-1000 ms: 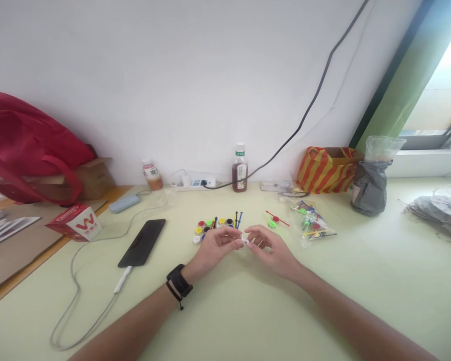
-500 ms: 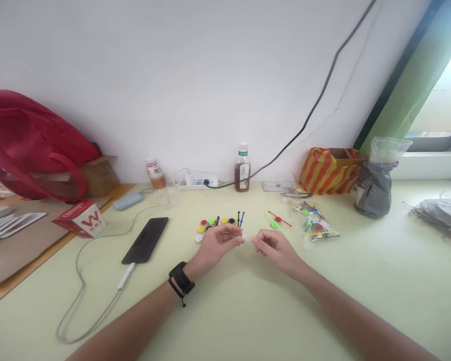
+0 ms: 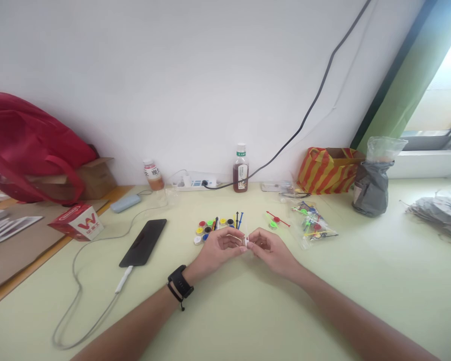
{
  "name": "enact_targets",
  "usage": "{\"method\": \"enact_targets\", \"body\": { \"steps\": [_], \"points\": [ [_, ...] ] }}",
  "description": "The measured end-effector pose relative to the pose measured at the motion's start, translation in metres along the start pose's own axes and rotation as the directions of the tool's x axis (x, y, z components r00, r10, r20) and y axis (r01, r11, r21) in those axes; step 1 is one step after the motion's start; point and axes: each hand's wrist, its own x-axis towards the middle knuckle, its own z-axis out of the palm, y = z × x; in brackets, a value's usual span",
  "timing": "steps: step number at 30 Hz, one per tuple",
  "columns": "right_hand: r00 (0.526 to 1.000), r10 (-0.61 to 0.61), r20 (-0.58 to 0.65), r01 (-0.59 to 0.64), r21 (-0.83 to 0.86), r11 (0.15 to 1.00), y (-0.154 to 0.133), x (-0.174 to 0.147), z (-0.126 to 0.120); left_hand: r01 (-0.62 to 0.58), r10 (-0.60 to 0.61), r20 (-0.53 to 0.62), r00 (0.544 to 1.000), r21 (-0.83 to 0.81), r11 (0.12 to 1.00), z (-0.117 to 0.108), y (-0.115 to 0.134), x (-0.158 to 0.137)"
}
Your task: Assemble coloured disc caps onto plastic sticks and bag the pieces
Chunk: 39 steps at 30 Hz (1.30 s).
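Observation:
My left hand (image 3: pixel 224 246) and my right hand (image 3: pixel 269 249) meet above the table, both with fingers closed. Between their fingertips is a small white plastic piece (image 3: pixel 246 242), with a thin pale strip rising from it; its exact shape is partly hidden. Just beyond my left hand lie several round plastic caps (image 3: pixel 202 224) in white, yellow, red, green, black and blue. Thin plastic arrows (image 3: pixel 240 220), black and blue among them, lie at their right. Past my right hand, a red arrow (image 3: pixel 276 219) rests by a green round piece (image 3: pixel 272 225).
A clear bag (image 3: pixel 315 225) of mixed colored parts lies to the right. A dark phone (image 3: pixel 143 242) with a charging cable (image 3: pixel 77 281) is at left, near a red-and-white box (image 3: pixel 77 222). A brown drink bottle (image 3: pixel 241 170) and a power strip (image 3: pixel 195 183) stand by the wall.
My right hand has moved left, closing the gap to my left hand. Both sets of fingertips now meet at the white piece. The view has shifted slightly.

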Motion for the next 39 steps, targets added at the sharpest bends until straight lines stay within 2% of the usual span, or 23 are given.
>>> {"method": "enact_targets", "body": {
  "steps": [3, 5, 7, 9, 11, 13, 15, 17, 20, 25, 28, 30, 33, 36, 39],
  "points": [
    [0.984, -0.106, -0.143, 0.077, -0.195, 0.978, -0.002, 0.001, -0.009, -0.042, 0.05, -0.074, 0.996, 0.107, 0.993, -0.008, -0.004, 0.005],
    [0.949, -0.214, -0.231, 0.119, -0.365, 0.923, -0.003, 0.002, -0.017, -0.071, 0.102, -0.126, 0.987, 0.232, 0.97, -0.015, -0.006, 0.008],
    [0.906, -0.319, -0.279, 0.138, -0.517, 0.845, -0.003, 0.003, -0.025, -0.089, 0.164, -0.147, 0.976, 0.416, 0.905, -0.023, -0.006, 0.009],
    [0.882, -0.374, -0.287, 0.129, -0.616, 0.777, -0.002, 0.002, -0.03, -0.105, 0.23, -0.129, 0.965, 0.612, 0.784, -0.03, -0.005, 0.009],
    [0.924, -0.321, -0.21, 0.096, -0.683, 0.724, 0.0, 0.002, -0.031, -0.137, 0.291, -0.078, 0.953, 0.75, 0.648, -0.033, -0.003, 0.007],
    [0.984, -0.163, -0.077, 0.05, -0.753, 0.656, 0.002, 0.0, -0.029, -0.17, 0.323, -0.02, 0.946, 0.82, 0.547, -0.034, -0.002, 0.006],
    [1.0, -0.012, 0.002, 0.008, -0.82, 0.572, 0.004, 0.0, -0.025, -0.187, 0.316, 0.032, 0.948, 0.859, 0.477, -0.032, -0.002, 0.004],
    [0.999, 0.042, 0.001, -0.02, -0.863, 0.505, 0.005, 0.0, -0.022, -0.195, 0.286, 0.074, 0.955, 0.884, 0.424, -0.03, -0.003, 0.002],
    [0.999, 0.05, -0.022, -0.042, -0.901, 0.432, 0.006, 0.005, -0.024, -0.223, 0.259, 0.13, 0.957, 0.9, 0.374, -0.029, -0.004, 0.001],
    [0.982, 0.092, -0.165, -0.187, -0.927, 0.325, 0.018, 0.017, -0.041, -0.27, 0.229, 0.196, 0.954, 0.892, 0.363, -0.03, -0.004, 0.001],
    [0.969, 0.062, -0.241, -0.247, -0.908, 0.339, 0.026, 0.021, -0.048, -0.283, 0.23, 0.203, 0.952, 0.87, 0.403, -0.028, 0.0, 0.001],
    [0.971, -0.027, -0.238, -0.208, -0.895, 0.394, 0.029, 0.02, -0.046, -0.299, 0.233, 0.216, 0.948, 0.855, 0.423, -0.026, 0.001, 0.001],
    [0.979, -0.182, -0.095, 0.018, -0.843, 0.538, 0.027, 0.016, -0.034, -0.314, 0.236, 0.23, 0.944, 0.847, 0.429, -0.023, 0.0, 0.0],
    [0.963, -0.249, 0.106, 0.247, -0.717, 0.652, 0.022, 0.01, -0.017, -0.32, 0.254, 0.229, 0.94, 0.847, 0.423, -0.019, -0.003, -0.002],
    [0.951, -0.211, 0.224, 0.307, -0.657, 0.688, 0.017, 0.006, -0.006, -0.326, 0.267, 0.226, 0.937, 0.839, 0.435, -0.016, -0.004, -0.003]
  ]
}}
